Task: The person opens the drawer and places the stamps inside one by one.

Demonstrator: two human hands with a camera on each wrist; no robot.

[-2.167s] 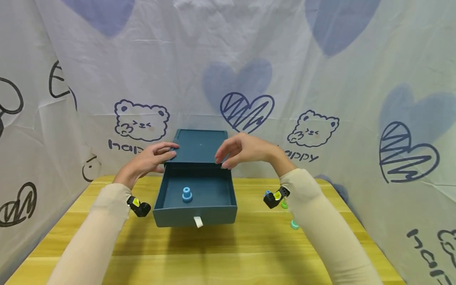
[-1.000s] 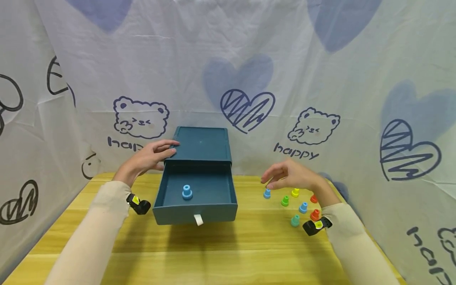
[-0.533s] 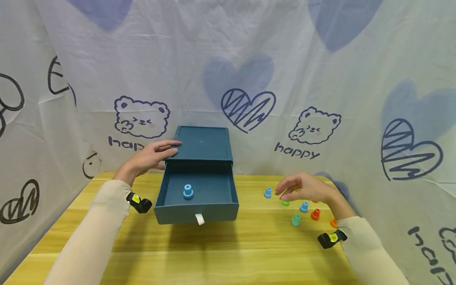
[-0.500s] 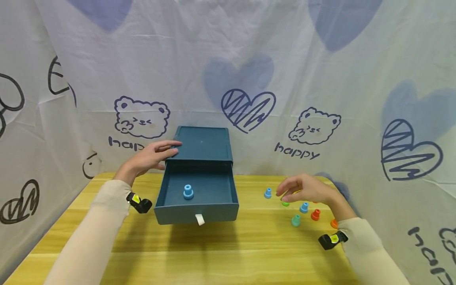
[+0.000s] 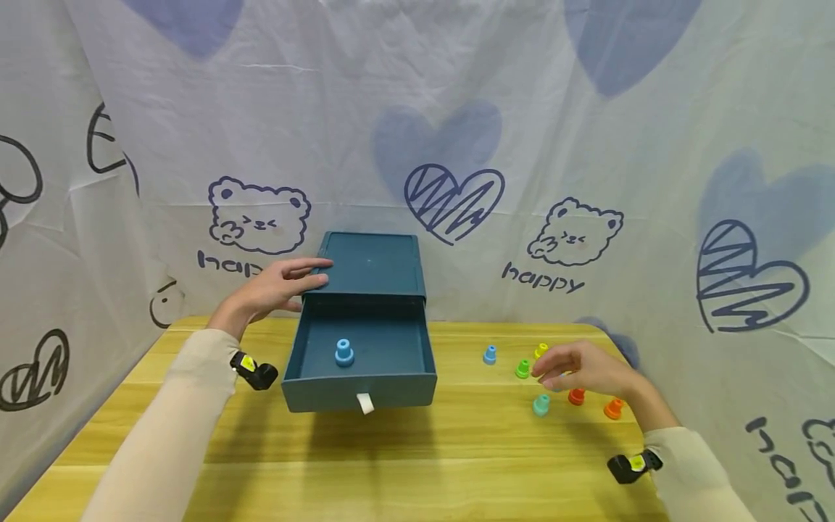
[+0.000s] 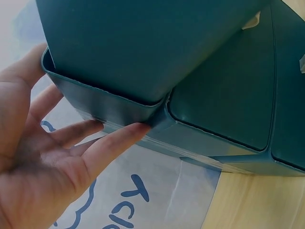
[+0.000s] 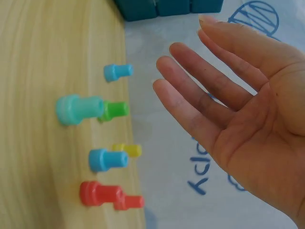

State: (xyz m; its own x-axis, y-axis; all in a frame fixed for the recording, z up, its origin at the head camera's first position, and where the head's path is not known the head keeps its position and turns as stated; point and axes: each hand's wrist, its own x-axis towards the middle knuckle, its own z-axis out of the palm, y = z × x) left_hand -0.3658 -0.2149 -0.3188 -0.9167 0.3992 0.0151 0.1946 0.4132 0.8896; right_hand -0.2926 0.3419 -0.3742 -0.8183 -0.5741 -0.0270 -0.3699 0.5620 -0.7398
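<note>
A dark teal drawer box [image 5: 372, 264] stands at the back of the table, its top drawer [image 5: 359, 393] pulled out. One light blue stepped peg [image 5: 343, 353] stands upright inside that drawer. My left hand [image 5: 267, 291] rests on the box's left upper corner, its extended fingers touching the side in the left wrist view. Over the right part of the table hovers my right hand [image 5: 590, 370], holding nothing, fingers loosely bent. Near it stand a green peg [image 5: 522, 369], a yellow peg [image 5: 541, 351], a turquoise peg [image 5: 541, 405] and a red peg [image 5: 576, 396]; it partly hides another blue one.
Farther left of those stands a blue peg [image 5: 490, 354], and an orange peg [image 5: 613, 409] is near the right forearm. A white pull tab [image 5: 365, 403] hangs on the drawer front. Printed white cloth [image 5: 365, 87] surrounds the wooden table [image 5: 365, 471].
My right hand has moved from above the drawer's right side out to the right and down over the pegs. The left hand and the blue peg in the drawer have stayed in place.
</note>
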